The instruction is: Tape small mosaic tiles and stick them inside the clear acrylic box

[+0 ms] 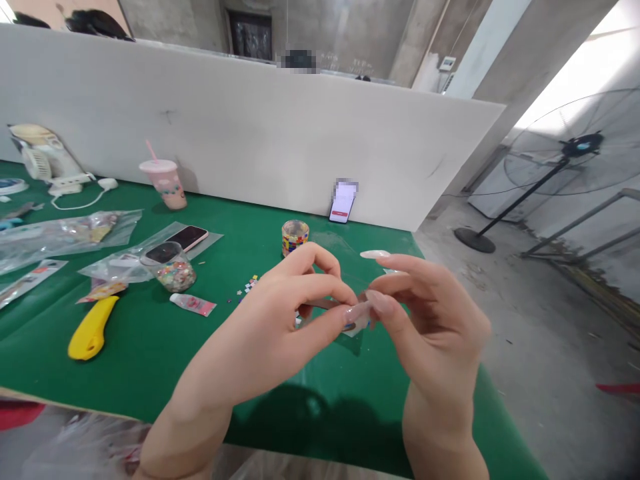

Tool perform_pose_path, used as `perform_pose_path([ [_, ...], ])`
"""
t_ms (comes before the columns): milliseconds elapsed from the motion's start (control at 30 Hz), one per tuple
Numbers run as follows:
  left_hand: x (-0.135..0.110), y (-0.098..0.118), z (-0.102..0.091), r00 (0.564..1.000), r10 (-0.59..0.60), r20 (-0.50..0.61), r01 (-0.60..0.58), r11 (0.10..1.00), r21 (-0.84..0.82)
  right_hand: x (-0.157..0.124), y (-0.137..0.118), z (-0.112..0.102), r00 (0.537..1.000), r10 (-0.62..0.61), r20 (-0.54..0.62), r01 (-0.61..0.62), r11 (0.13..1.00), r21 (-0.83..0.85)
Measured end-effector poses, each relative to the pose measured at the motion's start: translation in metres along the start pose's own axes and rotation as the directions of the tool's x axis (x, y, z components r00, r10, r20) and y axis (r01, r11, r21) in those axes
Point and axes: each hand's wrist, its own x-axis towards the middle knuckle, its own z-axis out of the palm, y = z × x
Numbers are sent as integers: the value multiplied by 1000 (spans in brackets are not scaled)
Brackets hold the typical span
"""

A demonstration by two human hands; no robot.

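1. Head view: the left hand [280,320] and right hand [430,327] meet above the near green felt-covered table [150,353]. The fingertips of both are closed on a small clear plastic piece [359,325].
2. A light, steady pinch held low over the table probably suits it best.

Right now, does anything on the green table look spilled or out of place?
A few small coloured tiles lie scattered on the table, between the jar and the left hand. Nothing else stands out.

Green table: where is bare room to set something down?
Bare cloth lies between the yellow knife and the left hand, and between the pink cup and the mosaic ring. The far left, with bags and jar, is crowded.
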Motion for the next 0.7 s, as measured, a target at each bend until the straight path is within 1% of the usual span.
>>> perform_pose_path([
  [100,-3,2,0,1000,3,9,-3,1000,16,4,0,-4,994,60,87,-61,998,8],
  [233,-4,4,0,999,-4,34,3,999,43,12,2,-7,987,25,161,-15,998,-60],
  [300,-4,3,0,999,18,47,-21,998,61,16,2,-8,973,6,229,15,996,-90],
  [367,-5,3,-1,997,50,66,-54,996,73,17,2,-10,948,16,319,23,993,-116],
  [433,-6,2,-1,993,69,100,-77,994,75,16,0,-13,915,48,401,6,991,-131],
  [533,-8,1,-3,986,69,149,-83,993,86,12,-5,-18,882,93,462,-31,989,-142],
  [700,-9,1,-6,979,71,192,-86,994,69,13,-11,-22,827,96,554,-42,993,-109],
])
